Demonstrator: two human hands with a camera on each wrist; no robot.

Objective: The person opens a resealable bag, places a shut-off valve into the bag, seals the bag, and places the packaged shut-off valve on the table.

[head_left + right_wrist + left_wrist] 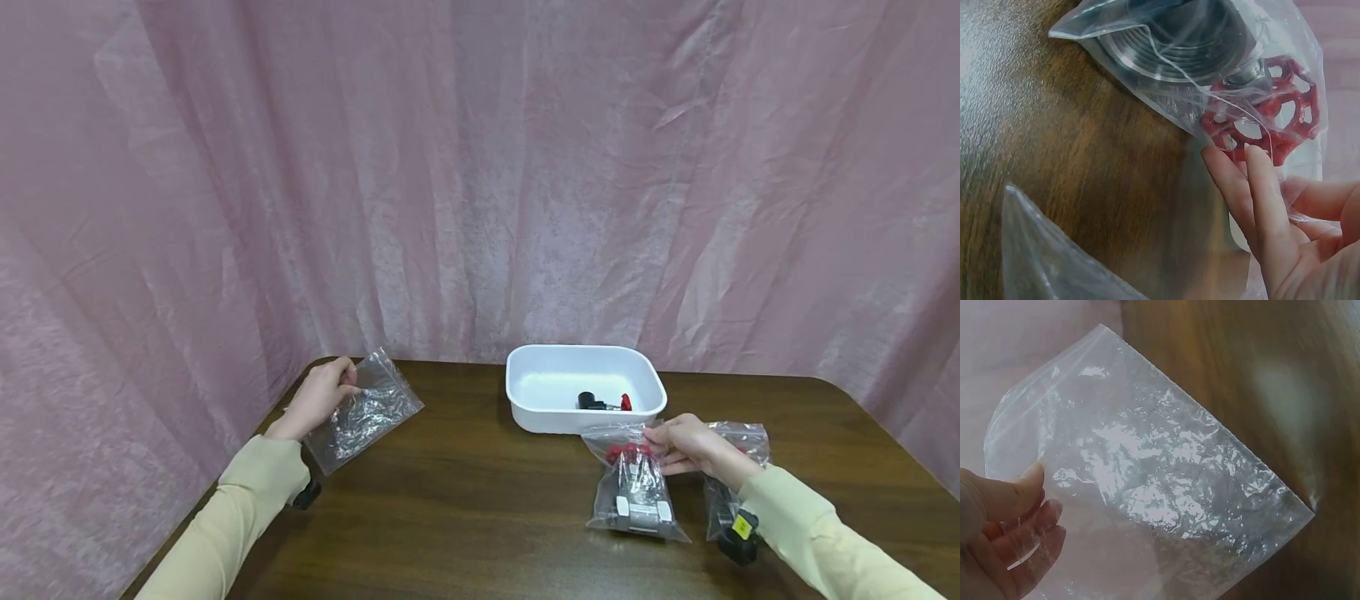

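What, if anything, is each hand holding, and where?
Left hand: flat clear bag, by its upper-left edge in the head view. Right hand: bag of metal parts, near its top, beside the red wheels.

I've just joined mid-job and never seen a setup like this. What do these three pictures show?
There is no machine, just a person's hands. The wide picture is from a head camera; the close-ups are from the wrist cameras. On the wooden table stands a white tub holding a black-and-red part. The left hand pinches a clear, seemingly empty bag. The right hand pinches a bag of metal parts with red wheels; another bag lies beside it.
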